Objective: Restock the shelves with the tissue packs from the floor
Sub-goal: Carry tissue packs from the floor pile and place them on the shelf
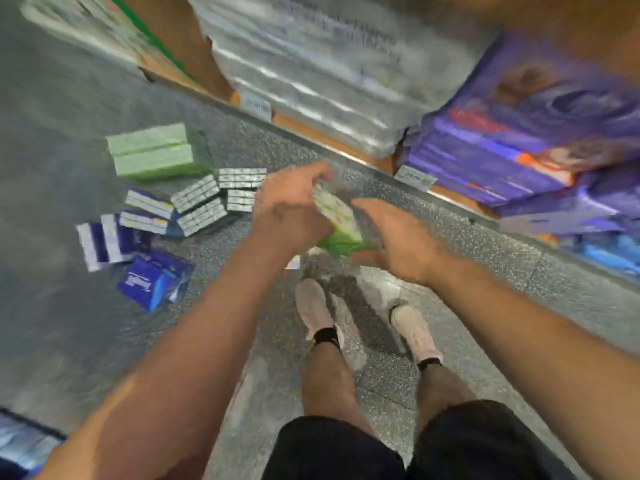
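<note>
A green tissue pack [341,221] is held above the floor between my two hands. My left hand [289,206] grips its left side with curled fingers. My right hand [391,237] holds its right and lower side; its fingers are partly hidden behind the pack. On the floor to the left lie a stack of green packs [156,154], several grey-white packs [211,202] and several blue packs [145,254]. The picture is blurred by motion.
The bottom shelf [346,150] runs diagonally at the upper right, with clear-wrapped bundles [311,64] and purple packages [519,133] on it. Price tags [414,176] hang on its edge. My feet in light shoes [317,310] stand on the speckled floor below my hands.
</note>
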